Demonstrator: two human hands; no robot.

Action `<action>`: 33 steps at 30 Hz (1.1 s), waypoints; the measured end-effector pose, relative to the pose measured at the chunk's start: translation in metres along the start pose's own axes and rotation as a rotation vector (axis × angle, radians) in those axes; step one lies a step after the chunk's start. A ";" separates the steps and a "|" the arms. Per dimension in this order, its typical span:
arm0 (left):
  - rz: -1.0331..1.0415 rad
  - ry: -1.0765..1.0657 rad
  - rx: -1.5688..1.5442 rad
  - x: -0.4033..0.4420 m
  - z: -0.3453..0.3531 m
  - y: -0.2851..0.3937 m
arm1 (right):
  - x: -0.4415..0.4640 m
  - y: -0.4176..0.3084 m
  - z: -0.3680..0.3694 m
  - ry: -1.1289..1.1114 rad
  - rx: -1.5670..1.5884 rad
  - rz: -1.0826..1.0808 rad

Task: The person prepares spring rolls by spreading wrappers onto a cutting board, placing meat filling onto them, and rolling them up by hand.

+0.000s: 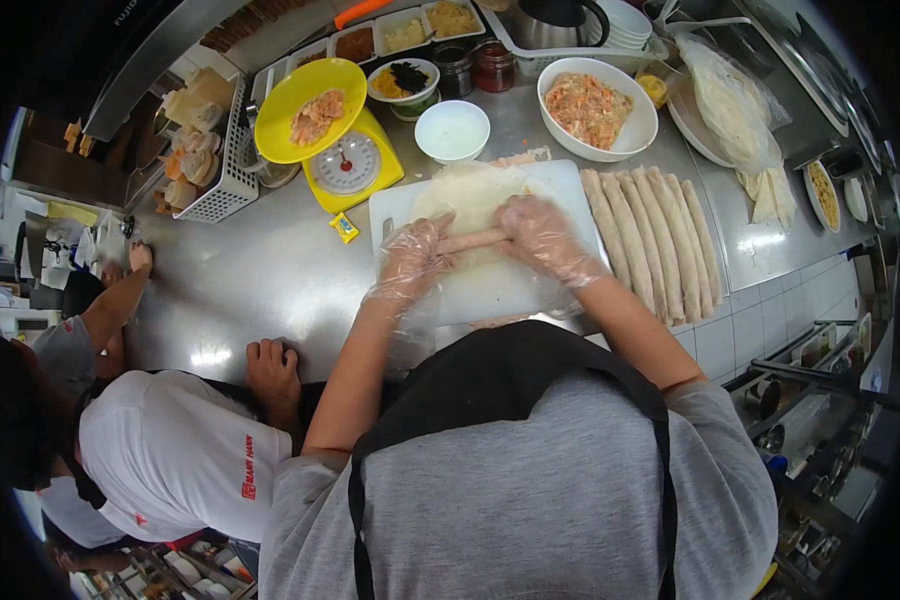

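Note:
My left hand and my right hand, both in clear plastic gloves, close around the two ends of a long thin roll. The roll lies crosswise over a white cutting board. Beyond it, a thin pale wrapper sheet spreads flat on the board. Right of the board, several finished long rolls lie side by side. A white bowl of minced orange-pink filling stands behind them. Straight ahead is a small white bowl of whitish liquid.
A yellow kitchen scale carries filling on its pan, with a small yellow packet before it. A white basket of bottles stands left. Plastic-wrapped sheets are at right. Co-workers stand left, one resting a hand at the counter edge.

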State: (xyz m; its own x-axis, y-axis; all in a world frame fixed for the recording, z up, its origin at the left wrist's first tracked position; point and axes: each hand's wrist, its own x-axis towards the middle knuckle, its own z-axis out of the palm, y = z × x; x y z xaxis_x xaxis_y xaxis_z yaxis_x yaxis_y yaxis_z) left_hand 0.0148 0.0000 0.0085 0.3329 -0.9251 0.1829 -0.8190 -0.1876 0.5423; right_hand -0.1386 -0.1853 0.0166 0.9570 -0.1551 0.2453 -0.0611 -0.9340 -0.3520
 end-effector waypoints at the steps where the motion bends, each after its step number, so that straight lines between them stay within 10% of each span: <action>1: -0.004 0.001 -0.001 0.002 -0.007 0.009 | -0.007 0.011 -0.004 -0.004 0.001 -0.003; 12: -0.021 -0.277 0.097 0.000 -0.017 0.032 | -0.042 0.010 -0.044 -0.207 0.104 0.062; 18: 0.182 -0.053 0.175 0.004 -0.004 0.065 | -0.042 -0.019 -0.026 0.129 -0.033 -0.094; 33: 0.022 -0.081 0.102 -0.040 -0.014 0.025 | -0.029 0.029 -0.089 -0.236 -0.103 0.167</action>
State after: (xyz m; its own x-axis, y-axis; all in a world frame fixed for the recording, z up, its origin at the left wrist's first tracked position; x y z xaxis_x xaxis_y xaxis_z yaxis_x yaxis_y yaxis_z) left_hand -0.0126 0.0369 0.0268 0.2786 -0.9523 0.1246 -0.8702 -0.1954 0.4523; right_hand -0.1928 -0.2364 0.0797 0.9700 -0.2413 -0.0289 -0.2398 -0.9314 -0.2738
